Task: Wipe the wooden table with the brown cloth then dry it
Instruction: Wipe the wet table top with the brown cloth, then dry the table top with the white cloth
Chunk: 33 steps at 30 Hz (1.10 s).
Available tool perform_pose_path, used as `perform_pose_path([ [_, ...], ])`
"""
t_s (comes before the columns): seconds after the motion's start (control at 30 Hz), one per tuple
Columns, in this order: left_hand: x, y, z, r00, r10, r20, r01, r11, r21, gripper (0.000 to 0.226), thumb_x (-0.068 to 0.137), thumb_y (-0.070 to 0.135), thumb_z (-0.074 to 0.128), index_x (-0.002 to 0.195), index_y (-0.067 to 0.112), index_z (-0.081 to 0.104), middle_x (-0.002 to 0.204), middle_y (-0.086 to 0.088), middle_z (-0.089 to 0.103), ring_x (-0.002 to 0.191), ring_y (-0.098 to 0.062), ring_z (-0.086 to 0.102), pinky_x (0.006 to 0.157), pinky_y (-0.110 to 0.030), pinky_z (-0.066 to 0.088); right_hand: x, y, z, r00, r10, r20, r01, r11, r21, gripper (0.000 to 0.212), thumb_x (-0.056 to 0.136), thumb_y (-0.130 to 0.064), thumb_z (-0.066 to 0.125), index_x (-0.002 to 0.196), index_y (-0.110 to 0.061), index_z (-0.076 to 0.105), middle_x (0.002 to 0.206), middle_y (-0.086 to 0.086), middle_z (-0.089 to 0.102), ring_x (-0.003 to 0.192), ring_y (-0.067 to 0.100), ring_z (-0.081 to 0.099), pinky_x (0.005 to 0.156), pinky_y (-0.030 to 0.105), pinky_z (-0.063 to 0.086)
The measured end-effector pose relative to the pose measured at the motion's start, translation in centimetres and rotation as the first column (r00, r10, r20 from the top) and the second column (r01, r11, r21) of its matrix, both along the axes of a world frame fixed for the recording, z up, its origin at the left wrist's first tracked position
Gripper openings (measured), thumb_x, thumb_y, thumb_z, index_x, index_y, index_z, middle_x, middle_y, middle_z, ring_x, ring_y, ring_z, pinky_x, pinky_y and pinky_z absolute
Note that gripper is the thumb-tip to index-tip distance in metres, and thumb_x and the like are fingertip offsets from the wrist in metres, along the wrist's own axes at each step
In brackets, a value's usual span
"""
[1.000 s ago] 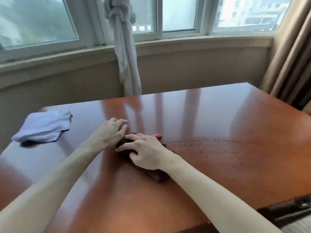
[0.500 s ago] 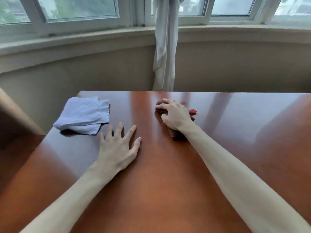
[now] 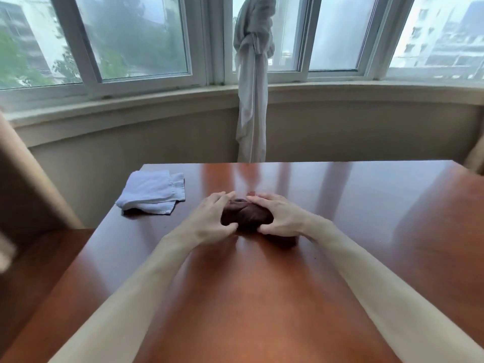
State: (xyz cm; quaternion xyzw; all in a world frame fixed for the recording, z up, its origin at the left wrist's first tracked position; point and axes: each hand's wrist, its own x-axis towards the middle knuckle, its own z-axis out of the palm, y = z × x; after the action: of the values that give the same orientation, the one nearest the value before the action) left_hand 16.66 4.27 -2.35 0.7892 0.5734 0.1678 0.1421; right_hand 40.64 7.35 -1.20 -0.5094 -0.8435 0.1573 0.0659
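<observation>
A bunched dark brown cloth lies on the glossy reddish wooden table, a little back from its middle. My left hand grips the cloth's left side, thumb at the front and fingers over the top. On the cloth's right side my right hand holds it the same way. Part of the cloth shows behind my right wrist. A folded white cloth rests near the table's far left corner, apart from both hands.
Behind the table runs a curved window sill under a row of windows, with a knotted white curtain hanging down to the table's far edge. A beige curtain stands at the left, and the table's left edge is close to it.
My left hand has come off the bare table and taken hold of the brown cloth beside my right hand. The view has tilted up, showing more window.
</observation>
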Motion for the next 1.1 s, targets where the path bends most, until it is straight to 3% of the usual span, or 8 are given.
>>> perform_pose_path([
  [0.07,1.3,-0.3,0.4,0.988,-0.152,0.016,0.150,0.985,0.081,0.080,0.085,0.037,0.070,0.156,0.034,0.032,0.158,-0.001,0.035,0.150,-0.021,0.025,0.123,-0.032,0.021,1.7,-1.2,0.1,1.000,-0.016,0.017,0.015,0.998,0.053,0.090,0.079,-0.049,0.073,0.158,-0.030,0.033,0.156,0.001,0.038,0.144,0.022,0.037,0.117,0.042,0.034],
  [0.17,2.6,-0.1,0.7,0.956,-0.270,-0.118,0.284,0.951,0.122,0.069,0.087,0.033,0.066,0.151,0.036,0.041,0.152,0.008,0.043,0.140,-0.017,0.040,0.114,-0.040,0.038,3.3,-2.4,-0.4,0.995,0.055,-0.085,-0.049,0.997,0.067,0.074,0.084,-0.032,0.070,0.153,-0.025,0.045,0.150,-0.007,0.052,0.137,0.016,0.048,0.114,0.038,0.039],
  [0.3,1.9,1.2,2.0,0.917,-0.291,-0.272,0.335,0.933,0.132,0.062,0.094,0.021,0.061,0.152,0.031,0.042,0.147,0.004,0.051,0.126,-0.025,0.055,0.099,-0.046,0.048,3.5,-1.4,1.0,0.998,0.069,-0.008,-0.067,0.989,0.135,0.069,0.088,-0.012,0.058,0.153,-0.032,0.045,0.157,-0.010,0.044,0.145,0.017,0.037,0.120,0.038,0.031],
  [0.37,1.3,1.3,2.1,0.908,-0.286,-0.307,0.351,0.918,0.184,0.056,0.097,0.018,0.058,0.151,0.027,0.045,0.146,0.002,0.054,0.123,-0.026,0.058,0.099,-0.045,0.049,2.4,-1.7,0.1,0.999,0.045,-0.010,-0.042,0.979,0.201,0.070,0.089,-0.008,0.051,0.154,-0.034,0.044,0.156,-0.011,0.044,0.142,0.018,0.038,0.116,0.042,0.037],
  [0.53,0.0,0.0,0.5,0.954,-0.292,-0.073,0.300,0.935,0.190,0.060,0.083,0.007,0.062,0.140,0.023,0.059,0.136,0.002,0.061,0.120,-0.022,0.061,0.098,-0.041,0.051,2.7,-1.9,-1.4,0.993,0.053,-0.109,-0.028,0.977,0.212,0.066,0.086,-0.014,0.054,0.147,-0.040,0.051,0.149,-0.014,0.051,0.137,0.013,0.043,0.110,0.042,0.043],
  [0.73,-1.2,2.7,0.8,0.943,-0.260,-0.210,0.308,0.919,0.247,0.057,0.089,0.003,0.057,0.144,0.021,0.055,0.143,-0.002,0.058,0.122,-0.027,0.059,0.098,-0.042,0.050,0.3,-0.7,-2.8,0.992,0.018,-0.128,0.024,0.949,0.315,0.059,0.095,-0.011,0.051,0.150,-0.031,0.049,0.146,-0.004,0.052,0.134,0.023,0.049,0.104,0.044,0.048],
  [0.93,-2.5,9.0,0.1,0.983,-0.061,-0.171,0.112,0.946,0.305,0.059,0.085,-0.004,0.050,0.139,0.019,0.059,0.140,0.001,0.059,0.117,-0.031,0.061,0.090,-0.041,0.052,-4.0,6.9,-1.6,0.998,-0.032,-0.058,0.048,0.951,0.304,0.060,0.096,-0.010,0.048,0.152,-0.031,0.046,0.153,-0.006,0.048,0.140,0.021,0.044,0.108,0.039,0.044],
  [1.1,-4.3,15.5,-0.2,0.987,-0.034,-0.158,0.081,0.950,0.303,0.058,0.082,-0.007,0.050,0.134,0.015,0.062,0.134,-0.004,0.063,0.113,-0.034,0.063,0.087,-0.044,0.053,-5.9,14.0,-1.7,0.999,-0.044,-0.015,0.046,0.950,0.309,0.058,0.098,-0.011,0.047,0.152,-0.032,0.047,0.149,-0.001,0.050,0.133,0.025,0.050,0.102,0.037,0.044],
])
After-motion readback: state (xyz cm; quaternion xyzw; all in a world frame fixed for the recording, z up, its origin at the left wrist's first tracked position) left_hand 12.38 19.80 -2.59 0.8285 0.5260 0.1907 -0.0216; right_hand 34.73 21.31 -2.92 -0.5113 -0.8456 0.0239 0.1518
